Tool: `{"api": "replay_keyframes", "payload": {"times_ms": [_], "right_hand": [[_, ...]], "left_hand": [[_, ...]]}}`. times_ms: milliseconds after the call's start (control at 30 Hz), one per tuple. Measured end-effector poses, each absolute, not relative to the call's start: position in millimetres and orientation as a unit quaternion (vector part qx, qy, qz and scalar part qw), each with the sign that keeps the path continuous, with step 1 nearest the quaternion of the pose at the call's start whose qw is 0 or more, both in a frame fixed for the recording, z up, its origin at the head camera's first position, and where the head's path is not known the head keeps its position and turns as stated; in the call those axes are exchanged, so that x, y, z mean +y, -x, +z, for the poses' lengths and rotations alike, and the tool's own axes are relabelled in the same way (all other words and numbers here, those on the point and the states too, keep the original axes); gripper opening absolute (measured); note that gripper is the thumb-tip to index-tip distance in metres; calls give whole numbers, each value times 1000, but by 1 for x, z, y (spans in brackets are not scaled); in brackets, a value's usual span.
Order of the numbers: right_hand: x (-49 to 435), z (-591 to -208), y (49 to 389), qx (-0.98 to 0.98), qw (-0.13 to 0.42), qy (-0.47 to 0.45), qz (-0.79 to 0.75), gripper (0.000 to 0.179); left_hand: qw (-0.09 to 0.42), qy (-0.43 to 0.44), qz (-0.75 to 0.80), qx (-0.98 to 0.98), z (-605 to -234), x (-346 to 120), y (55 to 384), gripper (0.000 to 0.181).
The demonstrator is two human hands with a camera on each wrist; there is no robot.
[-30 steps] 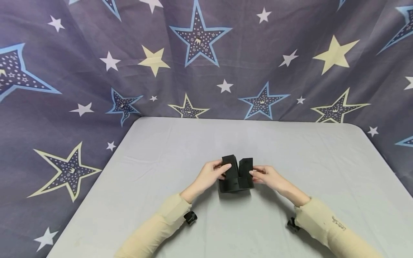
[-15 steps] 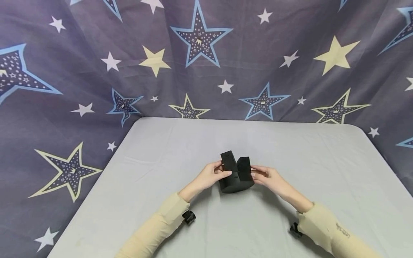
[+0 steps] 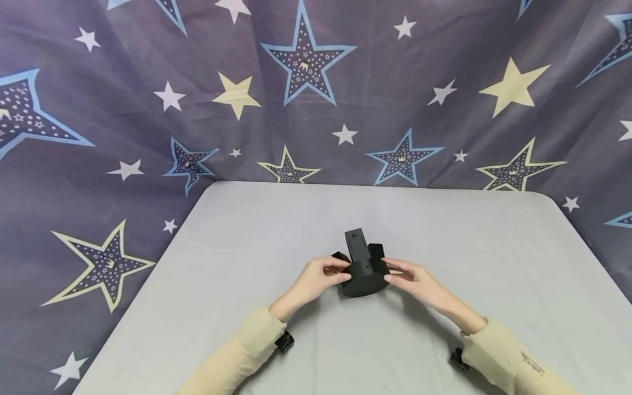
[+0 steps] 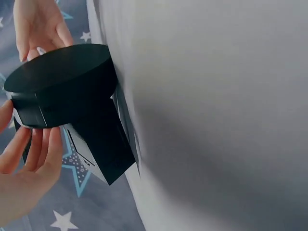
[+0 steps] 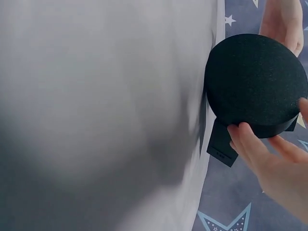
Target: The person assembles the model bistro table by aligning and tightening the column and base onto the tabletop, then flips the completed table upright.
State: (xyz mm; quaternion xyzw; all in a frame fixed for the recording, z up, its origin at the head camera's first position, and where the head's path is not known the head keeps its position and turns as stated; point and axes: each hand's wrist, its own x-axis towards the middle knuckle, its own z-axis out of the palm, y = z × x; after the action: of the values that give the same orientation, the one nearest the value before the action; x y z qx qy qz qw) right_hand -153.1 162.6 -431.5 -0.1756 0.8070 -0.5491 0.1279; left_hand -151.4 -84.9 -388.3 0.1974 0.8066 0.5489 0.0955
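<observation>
A black round-based holder (image 3: 364, 277) with rectangular blocks standing off the base is between my two hands, tilted so the blocks point to the far side. My left hand (image 3: 321, 280) pinches the left rim of the base, thumb in front. On the opposite rim, my right hand (image 3: 415, 281) grips with thumb and fingers. The left wrist view shows the holder's thick disc (image 4: 62, 82) with the left fingers (image 4: 43, 149) beneath it and one block projecting down. The flat round face (image 5: 255, 79) fills much of the right wrist view. The blocks' other ends are partly hidden.
A pale cloth-covered table (image 3: 276, 219) lies under the hands. Behind it hangs a dark curtain (image 3: 355, 82) patterned with stars. Black straps or camera mounts (image 3: 285, 342) sit at both sleeve cuffs.
The holder has turned between the hands, its tall block swinging toward the middle and another block showing at left. The left fingers have shifted lower on the base; the right hand has regripped its rim.
</observation>
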Motion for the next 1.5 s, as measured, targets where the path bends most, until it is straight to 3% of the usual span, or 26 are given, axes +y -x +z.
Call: {"api": "replay_keyframes", "payload": {"times_ms": [500, 1033, 1267, 1500], "right_hand": [[160, -435, 153, 815, 55, 196, -543, 44], [154, -420, 158, 808, 38, 172, -562, 40], [154, -411, 162, 828, 20, 168, -535, 37], [154, -408, 162, 835, 28, 156, -527, 37]], "left_hand": [[54, -212, 514, 830, -430, -85, 153, 35], [6, -188, 567, 802, -406, -86, 156, 35], [0, -175, 560, 810, -381, -83, 152, 31], [7, -171, 564, 808, -380, -82, 153, 27]]}}
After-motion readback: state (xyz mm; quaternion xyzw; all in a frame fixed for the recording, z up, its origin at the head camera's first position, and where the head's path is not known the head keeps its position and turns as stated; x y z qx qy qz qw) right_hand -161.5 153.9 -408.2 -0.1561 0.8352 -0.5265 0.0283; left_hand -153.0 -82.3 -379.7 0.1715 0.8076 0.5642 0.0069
